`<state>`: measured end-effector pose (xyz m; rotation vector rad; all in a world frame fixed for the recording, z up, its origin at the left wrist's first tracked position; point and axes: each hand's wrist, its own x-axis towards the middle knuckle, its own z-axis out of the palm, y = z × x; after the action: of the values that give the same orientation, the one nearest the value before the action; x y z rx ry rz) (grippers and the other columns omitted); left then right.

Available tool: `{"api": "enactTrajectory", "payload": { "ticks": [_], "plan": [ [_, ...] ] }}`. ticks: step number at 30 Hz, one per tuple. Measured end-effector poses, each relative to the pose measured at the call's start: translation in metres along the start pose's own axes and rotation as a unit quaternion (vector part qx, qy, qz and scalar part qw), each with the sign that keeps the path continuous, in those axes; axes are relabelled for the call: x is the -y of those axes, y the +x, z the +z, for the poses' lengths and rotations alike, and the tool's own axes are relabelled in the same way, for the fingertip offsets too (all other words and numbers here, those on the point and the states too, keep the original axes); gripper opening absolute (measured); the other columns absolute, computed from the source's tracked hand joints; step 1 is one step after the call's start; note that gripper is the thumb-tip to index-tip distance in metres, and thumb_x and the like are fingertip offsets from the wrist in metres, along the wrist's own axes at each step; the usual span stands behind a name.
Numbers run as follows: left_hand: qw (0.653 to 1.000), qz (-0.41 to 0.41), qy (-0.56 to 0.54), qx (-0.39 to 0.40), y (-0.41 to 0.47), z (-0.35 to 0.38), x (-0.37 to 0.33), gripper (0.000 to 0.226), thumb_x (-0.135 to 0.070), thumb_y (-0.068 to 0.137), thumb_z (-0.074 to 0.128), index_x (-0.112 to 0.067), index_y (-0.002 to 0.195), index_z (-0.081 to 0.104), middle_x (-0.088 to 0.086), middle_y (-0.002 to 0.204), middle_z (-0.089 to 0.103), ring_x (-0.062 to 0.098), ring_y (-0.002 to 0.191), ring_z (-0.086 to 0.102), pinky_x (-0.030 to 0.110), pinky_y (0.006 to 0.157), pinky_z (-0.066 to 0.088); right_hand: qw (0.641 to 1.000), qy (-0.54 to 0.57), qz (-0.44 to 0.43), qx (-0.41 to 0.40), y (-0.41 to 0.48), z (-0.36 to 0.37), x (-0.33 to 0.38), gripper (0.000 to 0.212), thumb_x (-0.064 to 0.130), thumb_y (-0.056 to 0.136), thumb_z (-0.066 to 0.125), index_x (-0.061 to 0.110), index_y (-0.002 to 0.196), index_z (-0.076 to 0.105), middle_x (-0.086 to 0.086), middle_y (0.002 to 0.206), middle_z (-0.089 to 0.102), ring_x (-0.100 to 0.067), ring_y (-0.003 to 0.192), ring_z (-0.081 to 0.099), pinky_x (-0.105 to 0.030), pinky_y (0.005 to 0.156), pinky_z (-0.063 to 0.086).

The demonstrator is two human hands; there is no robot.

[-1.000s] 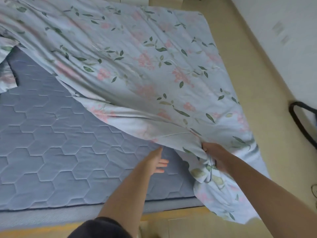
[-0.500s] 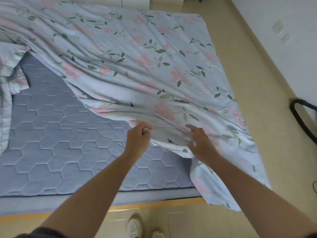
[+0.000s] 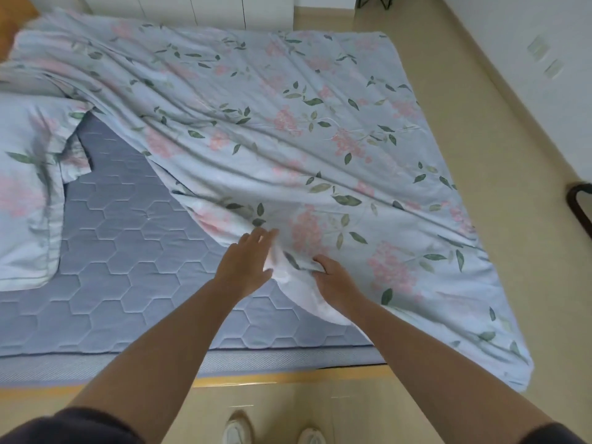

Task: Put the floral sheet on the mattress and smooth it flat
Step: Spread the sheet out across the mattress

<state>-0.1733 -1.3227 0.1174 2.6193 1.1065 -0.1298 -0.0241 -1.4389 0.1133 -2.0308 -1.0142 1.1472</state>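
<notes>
- Two hands are out in front of you, both arms reaching fwd over the near edge of the bed, close together at the sheet's loose edge.
- L hand [image 3: 245,264]: palm down, fingers [image 3: 256,235] mostly straight and spread, tips touching the raised fold of the floral sheet [image 3: 288,149]. It has hold of nothing; the tips are a bit blurred.
- R hand [image 3: 336,280]: just beside the L, fingers curled in w/ thumb on top, clamping a bunched fold of the sheet.
- Mattress [image 3: 128,251]: blue-grey, hexagon quilting, bare on the near-left part. It carries the sheet over its far and R parts, plus a pillow [image 3: 25,187] in matching floral fabric at the L edge.
- The sheet's loose edge runs diagonally, from the far L by the pillow down to your hands near the middle. Long creases follow about the same diagonal, far-L to near-R.
- The sheet's near-R corner hangs off the mattress, over the wooden bed frame [image 3: 256,376] toward the floor [image 3: 480,155].
- Far R corner lies flat on the mattress corner.
- Your white shoes [image 3: 237,431] show at the bottom, just in front of the frame.
- Black curved thing [image 3: 579,200] at the R edge by the wall [image 3: 528,43]; can't tell what it is.
</notes>
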Motion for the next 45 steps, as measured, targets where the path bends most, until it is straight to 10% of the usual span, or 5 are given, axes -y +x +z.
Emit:
{"api": "enactTrajectory", "payload": {
  "ticks": [16, 24, 30, 37, 45],
  "plan": [
    [0.968, 0.182, 0.041, -0.169, -0.014, 0.013, 0.088, 0.044, 0.007, 0.063, 0.046, -0.012, 0.098, 0.065, 0.010, 0.095, 0.059, 0.031, 0.087, 0.057, 0.037, 0.069, 0.045, 0.979, -0.205, -0.010, -0.015, -0.028, 0.070, -0.039, 0.031, -0.005, 0.086, 0.044, 0.021, 0.069, 0.049, -0.003, 0.083, 0.048, -0.020, 0.068, 0.045, -0.030, 0.060, 0.037],
    [0.946, 0.247, 0.125, 0.169, -0.065, 0.037, 0.140, 0.025, -0.046, 0.088, 0.055, -0.021, 0.088, 0.054, -0.001, 0.070, 0.060, 0.020, 0.064, 0.058, 0.028, 0.052, 0.035, 0.947, -0.314, 0.048, 0.049, -0.054, 0.114, -0.059, 0.011, 0.026, 0.094, 0.050, 0.020, 0.098, 0.058, -0.004, 0.085, 0.063, -0.027, 0.080, 0.061, -0.031, 0.063, 0.040],
    [0.969, 0.080, 0.216, -0.093, -0.037, 0.041, 0.188, 0.035, 0.003, 0.047, 0.079, -0.004, 0.077, 0.062, 0.018, 0.079, 0.056, 0.034, 0.066, 0.057, 0.035, 0.053, 0.043, 0.927, -0.354, 0.033, 0.118, -0.063, 0.149, -0.069, 0.033, 0.049, 0.096, 0.041, 0.023, 0.098, 0.061, 0.000, 0.080, 0.063, -0.020, 0.074, 0.059, -0.028, 0.060, 0.037],
    [0.861, 0.076, 0.243, 0.440, -0.099, 0.077, 0.201, 0.025, 0.008, 0.086, 0.045, -0.011, 0.090, 0.060, 0.004, 0.085, 0.056, 0.023, 0.082, 0.056, 0.031, 0.079, 0.049, 0.866, -0.429, 0.079, 0.243, -0.062, 0.180, -0.090, 0.033, 0.030, 0.101, 0.039, 0.016, 0.125, 0.057, -0.006, 0.125, 0.061, -0.026, 0.115, 0.056, -0.030, 0.087, 0.041],
    [0.969, 0.072, 0.218, 0.093, -0.100, 0.085, 0.207, 0.022, 0.003, 0.066, 0.073, -0.011, 0.082, 0.065, 0.009, 0.087, 0.059, 0.028, 0.081, 0.059, 0.036, 0.066, 0.049, 0.893, -0.405, 0.102, 0.165, -0.037, 0.180, -0.090, 0.029, 0.008, 0.094, 0.040, 0.017, 0.109, 0.063, -0.004, 0.113, 0.065, -0.023, 0.101, 0.062, -0.029, 0.079, 0.048]
  ]
}}
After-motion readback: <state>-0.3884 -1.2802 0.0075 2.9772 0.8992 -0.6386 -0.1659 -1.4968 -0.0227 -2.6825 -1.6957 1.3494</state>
